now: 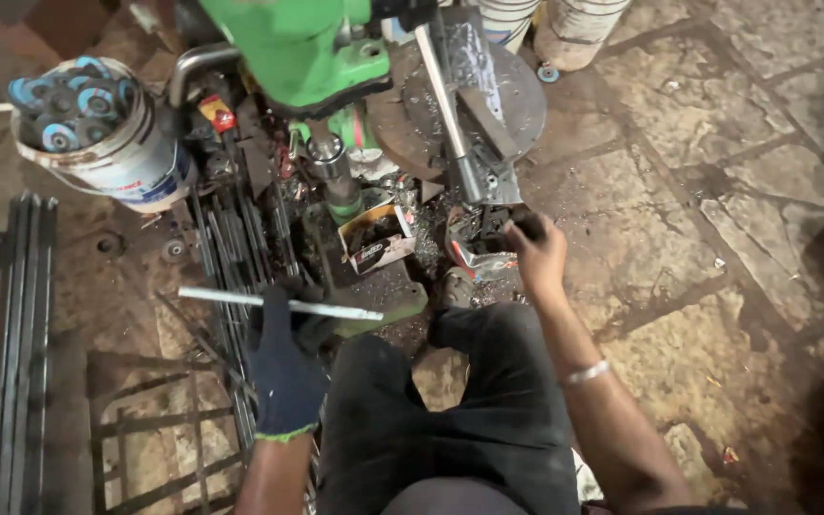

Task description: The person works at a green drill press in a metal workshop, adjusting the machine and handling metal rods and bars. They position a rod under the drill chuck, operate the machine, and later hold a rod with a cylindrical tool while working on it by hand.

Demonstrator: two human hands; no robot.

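**Flat steel bar at green press: hand positions**

Flat steel bar (278, 304): lies level at lower left of centre, its far end at the base of the green press (321, 57). Left hand (283, 367), in a dark glove, is clamped around the bar near its middle. Right hand (538, 253), bare, is closed on the dark grip of the long lever (450, 114) at centre frame. Bucket of blue discs (97, 129) upper left; small cartons (379, 238) at the base. Handling advice: keep the bar square and seated, with fingers away from the tooling.
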